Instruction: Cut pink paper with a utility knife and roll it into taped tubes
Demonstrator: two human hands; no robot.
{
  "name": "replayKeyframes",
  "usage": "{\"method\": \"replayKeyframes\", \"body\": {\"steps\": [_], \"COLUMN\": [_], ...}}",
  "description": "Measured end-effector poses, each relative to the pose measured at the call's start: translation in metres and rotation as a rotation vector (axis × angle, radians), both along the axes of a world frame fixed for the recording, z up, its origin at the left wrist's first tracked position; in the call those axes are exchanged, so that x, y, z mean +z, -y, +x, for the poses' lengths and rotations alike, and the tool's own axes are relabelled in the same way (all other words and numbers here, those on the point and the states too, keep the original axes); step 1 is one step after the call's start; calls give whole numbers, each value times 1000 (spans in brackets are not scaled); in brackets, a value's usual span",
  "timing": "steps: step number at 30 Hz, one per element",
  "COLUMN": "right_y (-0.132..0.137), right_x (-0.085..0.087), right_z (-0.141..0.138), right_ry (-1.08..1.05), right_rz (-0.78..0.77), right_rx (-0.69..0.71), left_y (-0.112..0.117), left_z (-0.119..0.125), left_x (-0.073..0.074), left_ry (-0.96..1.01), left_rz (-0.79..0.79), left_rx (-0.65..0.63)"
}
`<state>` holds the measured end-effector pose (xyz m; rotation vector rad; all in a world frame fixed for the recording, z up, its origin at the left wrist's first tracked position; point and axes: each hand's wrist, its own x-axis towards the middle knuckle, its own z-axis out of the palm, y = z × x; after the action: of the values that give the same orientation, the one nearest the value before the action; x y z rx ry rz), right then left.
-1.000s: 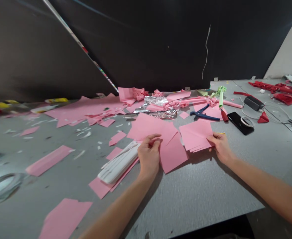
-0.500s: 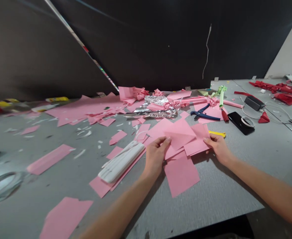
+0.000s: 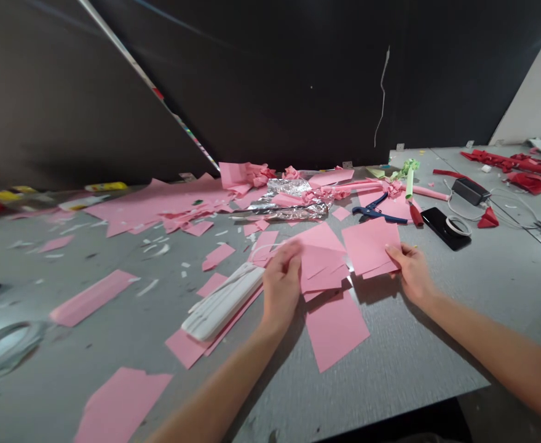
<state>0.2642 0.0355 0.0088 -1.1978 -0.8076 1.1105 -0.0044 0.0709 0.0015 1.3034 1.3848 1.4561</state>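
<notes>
My left hand (image 3: 281,281) grips the left edge of a fanned bunch of pink paper squares (image 3: 322,261) just above the grey table (image 3: 390,363). A small stack of pink squares (image 3: 371,246) is lifted a little off the table, pinched at its right corner by my right hand (image 3: 412,272). The two bunches sit side by side with a narrow gap between them. One loose pink square (image 3: 336,328) lies flat on the table below the hands.
A white flat bundle (image 3: 222,301) lies left of my left hand. Blue-handled pliers (image 3: 377,210), a black phone (image 3: 444,226) with a tape ring (image 3: 457,226), crumpled foil (image 3: 293,200) and pink scraps (image 3: 160,206) lie behind. Red paper pieces (image 3: 514,166) are far right.
The hands came together with the pink squares overlapping, then drew apart: the left now keeps a fanned bunch, the right a separate stack. One square was left lying on the table.
</notes>
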Motion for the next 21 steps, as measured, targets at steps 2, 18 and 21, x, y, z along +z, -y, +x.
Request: {"method": "replayKeyframes", "body": {"steps": [2,18,21], "right_y": [2,5,3], "right_x": [-1,-6,-9], "right_z": [-3,-8,-4], "right_ry": [19,55,52], "right_rz": [-14,-7,5], "right_rx": [30,140,66], "left_y": [8,11,7], "left_z": [5,13,10], "left_x": [7,0,-1], "left_ry": [-26,168,188], "left_rz": [-34,-218,-178], "left_rx": [-80,-99,-38]}}
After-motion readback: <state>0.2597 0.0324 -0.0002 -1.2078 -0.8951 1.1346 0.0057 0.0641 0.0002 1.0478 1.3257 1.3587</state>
